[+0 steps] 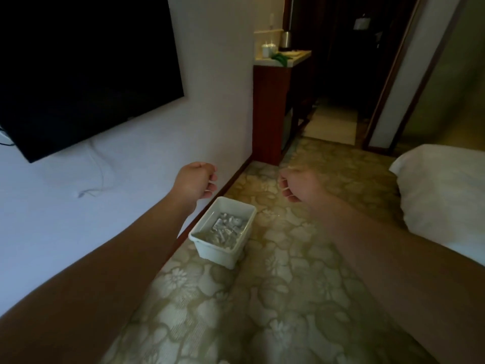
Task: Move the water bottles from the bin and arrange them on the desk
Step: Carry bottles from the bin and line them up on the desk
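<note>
Both forearms reach forward, bare, with the hands held in the air above the floor and well apart from each other; the left hand (195, 181) has its fingers curled inward into a loose fist and holds nothing; the right hand (299, 186) is curled in the same way, also with nothing in it.

Below and between the two hands stands the bin (237, 252), a white plastic tub of rectangular shape with smooth walls and a rolled rim; it sits on the carpet (288, 298), just beside the dark wooden skirting of the wall, and its long axis runs away from the camera, slightly to the right.

Inside the bin lie the water bottles (225, 229), clear and glittering, packed together; their number and the way they point I cannot tell, because they are small and blurred.

The carpet is soft, pale green with large cream flowers; on the white wall at the left hangs a flat black television (78, 69); farther on stands a brown wooden cabinet (273, 109) with a light top; at the right edge lies a bed (443, 195) with white linen.
</note>
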